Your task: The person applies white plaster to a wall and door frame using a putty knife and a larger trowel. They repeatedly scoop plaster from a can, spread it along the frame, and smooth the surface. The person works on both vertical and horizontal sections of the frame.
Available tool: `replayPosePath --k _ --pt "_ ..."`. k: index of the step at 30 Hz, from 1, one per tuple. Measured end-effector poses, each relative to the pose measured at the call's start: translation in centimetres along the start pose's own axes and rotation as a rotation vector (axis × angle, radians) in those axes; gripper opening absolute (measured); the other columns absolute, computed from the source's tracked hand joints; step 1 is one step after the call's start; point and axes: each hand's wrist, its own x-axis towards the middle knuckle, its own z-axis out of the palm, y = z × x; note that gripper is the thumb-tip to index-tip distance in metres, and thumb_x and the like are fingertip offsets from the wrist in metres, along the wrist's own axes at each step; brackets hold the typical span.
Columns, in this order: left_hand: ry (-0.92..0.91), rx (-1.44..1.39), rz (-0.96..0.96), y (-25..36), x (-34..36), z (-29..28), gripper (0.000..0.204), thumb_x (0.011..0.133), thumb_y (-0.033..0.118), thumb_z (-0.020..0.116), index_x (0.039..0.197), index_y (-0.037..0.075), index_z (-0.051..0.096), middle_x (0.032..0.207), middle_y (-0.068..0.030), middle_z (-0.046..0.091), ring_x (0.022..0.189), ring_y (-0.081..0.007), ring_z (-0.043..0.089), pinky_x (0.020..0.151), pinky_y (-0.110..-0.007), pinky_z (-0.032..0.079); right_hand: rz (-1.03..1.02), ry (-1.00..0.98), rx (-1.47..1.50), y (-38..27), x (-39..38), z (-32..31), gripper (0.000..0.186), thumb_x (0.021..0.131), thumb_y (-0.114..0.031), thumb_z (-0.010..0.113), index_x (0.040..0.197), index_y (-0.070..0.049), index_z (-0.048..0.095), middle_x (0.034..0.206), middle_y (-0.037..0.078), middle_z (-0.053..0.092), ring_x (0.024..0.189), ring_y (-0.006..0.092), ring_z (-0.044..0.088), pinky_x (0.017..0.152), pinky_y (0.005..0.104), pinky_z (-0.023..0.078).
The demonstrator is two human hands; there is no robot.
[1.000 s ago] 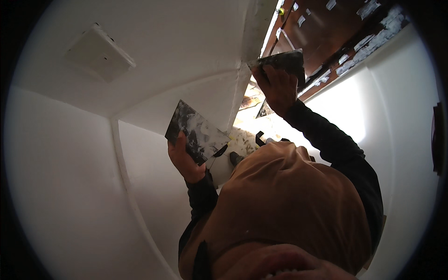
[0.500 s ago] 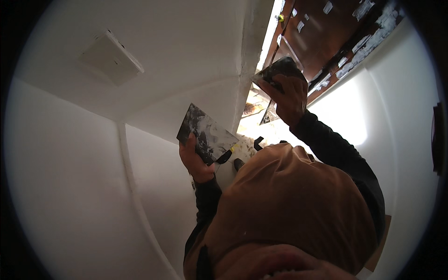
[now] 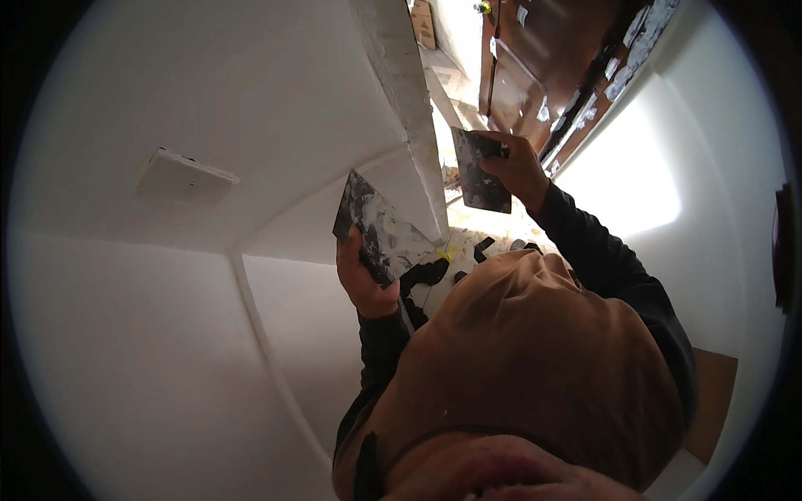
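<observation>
clamped around one side of a broad, flat, dark metal blade streaked with white (image 3: 380,225), my left hand (image 3: 365,280) had one digit lying over its face; i could not tell how the rest of that grip ran underneath. my right hand (image 3: 522,171) was closed on a second dark metal blade, rectangular and less streaked (image 3: 483,185), by its upper right side.

through the head view, all i had from my distant seat, the two blades stood apart, left and right, ahead of the brown-shirted torso (image 3: 518,359). i judged that the left one was held face-up to keep anything smeared on it from slipping, and that the right one was gripped from the side to leave its far edge free.

as for edges, a long, rough, pale grey wall corner (image 3: 409,108) ran down between the blades; i could not tell whether either touched it. beyond my right hand stood a glossy brown panel with white patches (image 3: 555,50). room opened widest leftward, along a smooth white wall (image 3: 276,83) bearing a raised white rectangular plate (image 3: 190,177), well apart from my left hand. beside the left blade, a black strap-like thing (image 3: 428,274) crowded the space.
</observation>
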Motion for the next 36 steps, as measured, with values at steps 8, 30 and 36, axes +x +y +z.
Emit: replayPosePath --k 8,30,36 --pt "0.13 -0.005 -0.053 0.3 -0.3 1.2 0.04 0.102 0.027 0.053 0.132 0.001 0.051 0.122 -0.0072 0.062 0.111 -0.0184 0.063 0.093 -0.035 0.054 -0.059 -0.09 0.292 -7.8 4.4 -0.4 0.042 0.081 -0.005 0.067 0.122 0.005 0.066 0.093 0.006 0.072 0.074 0.014 0.065 0.075 0.0288 0.054" --pt "0.091 0.066 0.022 -1.1 -0.2 0.8 0.034 0.099 0.019 0.055 0.129 0.001 0.055 0.117 -0.0087 0.065 0.105 -0.0199 0.065 0.092 -0.036 0.054 -0.892 0.529 -1.112 -1.1 4.4 2.3 0.053 0.081 -0.007 0.067 0.133 -0.019 0.063 0.126 0.001 0.056 0.106 0.023 0.054 0.089 0.0416 0.039" --pt "0.115 -0.154 -0.044 -0.9 0.3 0.4 0.037 0.097 0.017 0.059 0.13 0.002 0.053 0.117 -0.0087 0.065 0.105 -0.0226 0.066 0.092 -0.038 0.055 -0.931 0.471 -1.215 -2.1 3.9 5.9 0.054 0.083 -0.015 0.07 0.136 -0.02 0.06 0.127 0.001 0.054 0.104 0.0205 0.052 0.086 0.0407 0.037"
